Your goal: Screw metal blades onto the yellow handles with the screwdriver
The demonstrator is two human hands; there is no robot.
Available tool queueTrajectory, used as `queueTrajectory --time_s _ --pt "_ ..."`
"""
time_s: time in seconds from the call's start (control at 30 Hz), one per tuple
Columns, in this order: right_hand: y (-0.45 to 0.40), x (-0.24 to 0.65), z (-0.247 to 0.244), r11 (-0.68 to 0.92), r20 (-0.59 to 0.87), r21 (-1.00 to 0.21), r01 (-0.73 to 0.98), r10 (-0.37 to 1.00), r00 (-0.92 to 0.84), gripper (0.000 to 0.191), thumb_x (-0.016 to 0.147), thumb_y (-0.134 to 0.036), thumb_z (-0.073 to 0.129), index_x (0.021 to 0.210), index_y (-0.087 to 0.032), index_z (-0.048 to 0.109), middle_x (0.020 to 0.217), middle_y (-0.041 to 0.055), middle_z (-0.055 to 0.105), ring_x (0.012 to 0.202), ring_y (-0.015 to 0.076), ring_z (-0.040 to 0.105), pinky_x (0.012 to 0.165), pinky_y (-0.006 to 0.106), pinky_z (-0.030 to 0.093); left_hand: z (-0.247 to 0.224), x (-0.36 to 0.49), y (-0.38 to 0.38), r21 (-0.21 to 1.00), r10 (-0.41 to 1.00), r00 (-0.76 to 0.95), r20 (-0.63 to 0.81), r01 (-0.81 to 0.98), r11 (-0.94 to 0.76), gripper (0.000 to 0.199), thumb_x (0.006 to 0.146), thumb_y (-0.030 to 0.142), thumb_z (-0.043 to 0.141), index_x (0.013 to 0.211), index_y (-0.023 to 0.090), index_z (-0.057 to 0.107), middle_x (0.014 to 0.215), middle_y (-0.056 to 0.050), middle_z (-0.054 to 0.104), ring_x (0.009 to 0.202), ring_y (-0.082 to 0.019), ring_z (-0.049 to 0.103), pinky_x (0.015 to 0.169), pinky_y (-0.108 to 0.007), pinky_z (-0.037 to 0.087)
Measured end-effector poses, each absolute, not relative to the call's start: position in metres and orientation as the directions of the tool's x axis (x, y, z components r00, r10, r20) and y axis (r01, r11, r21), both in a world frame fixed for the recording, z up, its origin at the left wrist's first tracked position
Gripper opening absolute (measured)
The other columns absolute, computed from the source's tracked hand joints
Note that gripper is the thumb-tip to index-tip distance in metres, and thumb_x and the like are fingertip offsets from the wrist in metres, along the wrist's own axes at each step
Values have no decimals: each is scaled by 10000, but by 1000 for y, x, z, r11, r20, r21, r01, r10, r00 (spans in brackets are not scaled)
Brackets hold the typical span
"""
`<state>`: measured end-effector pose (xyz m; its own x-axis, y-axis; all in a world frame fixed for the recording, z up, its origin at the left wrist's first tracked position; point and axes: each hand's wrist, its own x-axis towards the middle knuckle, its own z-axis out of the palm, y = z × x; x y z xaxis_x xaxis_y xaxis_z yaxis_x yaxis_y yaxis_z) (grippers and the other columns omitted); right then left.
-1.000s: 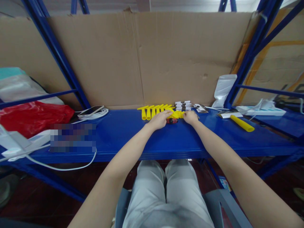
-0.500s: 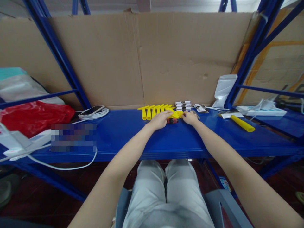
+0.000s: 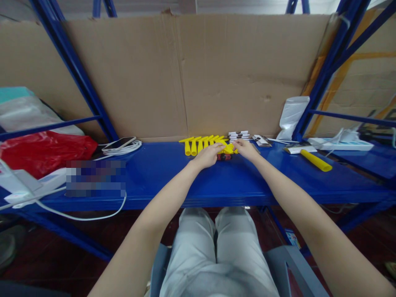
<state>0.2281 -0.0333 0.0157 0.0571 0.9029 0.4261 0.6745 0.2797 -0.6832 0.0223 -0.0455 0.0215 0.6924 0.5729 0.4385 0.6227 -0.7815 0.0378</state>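
Observation:
Several yellow scraper-like pieces with round handles (image 3: 194, 148) stand in a row at the back of the blue table. At the row's right end, my left hand (image 3: 209, 156) is closed at the edge of a group of small yellow pieces (image 3: 229, 149); what its fingers grip is hidden. My right hand (image 3: 245, 148) is at the right side of the same yellow pieces, thumb and fingers pressed together, and anything between them is too small to make out. A red and black tool (image 3: 224, 157) lies just in front of the yellow pieces, between the hands.
Behind my right hand lie stacked white packets (image 3: 238, 137). Farther right are a yellow tube (image 3: 316, 161), a white pouch (image 3: 293, 119) and a power strip (image 3: 342, 144). A phone (image 3: 120, 143), coiled cable and red bag (image 3: 48, 152) sit left. Cardboard (image 3: 130, 78) stands behind.
My right hand has shifted slightly up and to the left, over the small yellow pieces. My left hand has stayed almost where it was.

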Motion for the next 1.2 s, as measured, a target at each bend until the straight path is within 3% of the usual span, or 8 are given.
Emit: queueTrajectory --time_s 0.17,0.43,0.6,0.8,0.9,1.03,1.2 --pt "-37 216 16 376 416 -814 442 910 -9 209 836 -201 562 1024 -157 644 588 -50 576 507 95 513 543 208 435 18 21 -40 32 577 679 454 635 -772 661 787 -12 425 1409 199 506 1517 -79 469 1396 -210 439 1167 -409 352" --pt "-44 211 19 368 358 -892 264 930 -87 298 775 -143 580 1072 -155 607 560 -66 557 510 87 524 526 188 420 20 23 -43 56 645 601 471 709 -702 669 821 54 454 1471 205 426 1569 -80 393 1381 -246 451 1126 -425 406" --pt "-38 220 23 363 394 -894 262 916 76 269 767 -158 580 1032 -155 619 560 -59 546 481 80 477 474 176 365 24 19 -44 99 741 463 487 813 -574 607 871 148 495 1470 224 437 1481 -92 512 1330 -287 508 1078 -460 450" --pt "-31 243 29 362 419 -906 218 833 360 149 760 -178 551 891 -165 622 614 -32 555 518 89 503 491 192 404 19 11 -31 142 682 565 465 713 -687 584 898 212 504 1476 232 427 1423 -82 576 1304 -251 539 1108 -441 410" --pt "-31 249 31 363 401 -916 171 828 393 112 761 -184 537 852 -173 602 580 -42 517 473 81 455 452 188 367 20 12 -31 157 668 564 485 695 -701 573 908 209 498 1476 242 427 1435 -69 566 1313 -237 531 1114 -428 404" --pt "-35 248 35 376 393 -919 121 841 371 79 767 -177 514 818 -180 574 533 -53 492 407 72 379 412 190 294 25 5 -30 205 746 401 531 794 -573 551 922 191 483 1469 248 451 1393 -66 603 1280 -236 560 1099 -395 420" --pt "-43 240 38 315 334 -942 113 868 367 68 775 -150 511 805 -181 564 507 -61 488 377 68 367 387 187 258 31 -19 -26 395 858 -36 512 897 -198 468 932 220 479 1393 254 556 1234 -120 687 1160 -280 643 997 -399 494"
